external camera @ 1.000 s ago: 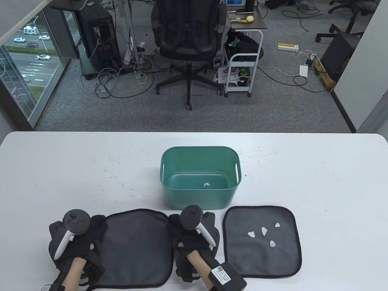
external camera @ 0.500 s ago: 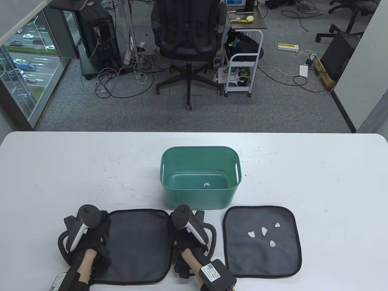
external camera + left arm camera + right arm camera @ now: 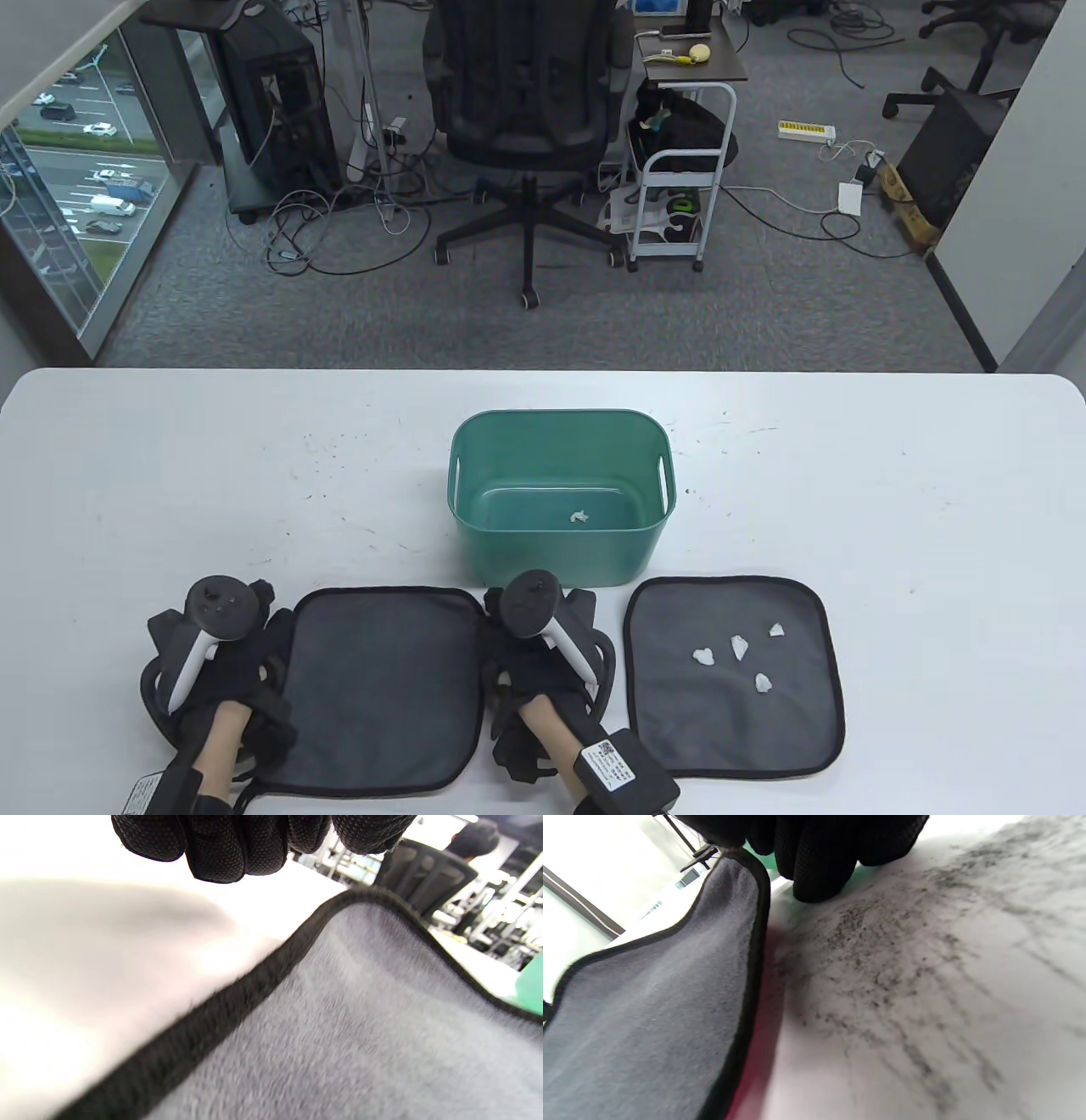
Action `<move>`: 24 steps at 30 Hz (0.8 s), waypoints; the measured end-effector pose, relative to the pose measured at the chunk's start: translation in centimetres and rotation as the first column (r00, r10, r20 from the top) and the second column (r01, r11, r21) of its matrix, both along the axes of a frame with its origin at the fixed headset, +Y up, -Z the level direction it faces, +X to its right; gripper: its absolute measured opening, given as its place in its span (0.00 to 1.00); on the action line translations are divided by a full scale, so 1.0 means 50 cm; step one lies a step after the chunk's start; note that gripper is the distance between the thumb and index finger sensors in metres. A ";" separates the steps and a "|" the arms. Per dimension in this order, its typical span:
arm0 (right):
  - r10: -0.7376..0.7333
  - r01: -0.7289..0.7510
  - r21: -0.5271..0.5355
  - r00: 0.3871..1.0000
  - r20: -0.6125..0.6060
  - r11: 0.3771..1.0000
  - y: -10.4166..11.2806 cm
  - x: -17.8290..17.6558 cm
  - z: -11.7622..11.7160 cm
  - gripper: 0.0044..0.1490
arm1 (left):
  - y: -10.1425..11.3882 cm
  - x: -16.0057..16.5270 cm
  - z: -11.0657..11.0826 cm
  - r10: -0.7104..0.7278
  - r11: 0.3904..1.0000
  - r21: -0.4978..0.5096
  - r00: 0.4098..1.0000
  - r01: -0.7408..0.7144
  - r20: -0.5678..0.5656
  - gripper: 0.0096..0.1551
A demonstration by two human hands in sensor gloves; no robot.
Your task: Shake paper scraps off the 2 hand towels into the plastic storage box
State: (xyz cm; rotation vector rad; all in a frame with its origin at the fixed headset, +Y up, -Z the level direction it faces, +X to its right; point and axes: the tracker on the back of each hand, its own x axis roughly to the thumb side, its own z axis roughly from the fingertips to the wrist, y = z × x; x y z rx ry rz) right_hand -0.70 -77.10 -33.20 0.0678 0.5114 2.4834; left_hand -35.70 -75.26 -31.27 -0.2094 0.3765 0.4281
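Towels are laid flat on the white table, both just in front of the green plastic storage box, which serves as the landmark. The left hand towel is spread in front of the box and to its left, with no scraps seen on its grey face. The right hand towel is spread in front of the box and to its right, apart from the first towel, and four white paper scraps are scattered on it. One more paper scrap is seen on the floor of the box.

The left hand is placed beside the left edge of the left towel. In the left wrist view its fingertips are seen curled above the bare tabletop, just off the black hem, and nothing is held in them. The right hand is placed at the right edge of that same towel, between the two towels and just in front of the box. In the right wrist view its fingertips are pressed down on the table beside the towel's far corner; whether that corner is pinched cannot be told, as it is hidden under the glove.
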 end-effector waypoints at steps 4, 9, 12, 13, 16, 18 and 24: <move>-0.013 0.013 0.022 1.000 -0.007 1.000 0.008 0.016 0.014 0.33 | 0.040 0.007 0.014 0.011 0.998 0.054 0.999 -0.013 0.048 0.40; -0.095 0.099 0.053 0.993 -0.065 0.994 0.041 0.038 0.048 0.36 | 0.094 0.050 0.033 -0.011 0.993 0.120 0.991 -0.006 0.137 0.40; -0.115 0.125 0.088 0.988 -0.106 0.988 0.070 0.055 0.068 0.36 | 0.120 0.090 0.042 0.001 0.988 0.151 0.978 -0.034 0.209 0.40; -0.121 0.133 0.107 0.986 -0.112 0.985 0.082 0.063 0.075 0.37 | 0.128 0.110 0.044 0.006 0.986 0.161 0.971 -0.046 0.240 0.40; -0.105 0.123 0.174 0.989 -0.109 0.977 0.114 0.096 0.086 0.37 | 0.143 0.173 0.049 0.002 0.983 0.171 0.947 -0.060 0.321 0.41; -0.085 0.103 0.224 0.993 -0.087 0.969 0.132 0.125 0.090 0.37 | 0.150 0.219 0.051 -0.007 0.983 0.173 0.928 -0.062 0.372 0.41; 0.006 0.000 0.275 1.000 -0.018 0.961 0.160 0.236 0.092 0.38 | 0.165 0.364 0.054 -0.040 0.984 0.168 0.854 -0.057 0.519 0.43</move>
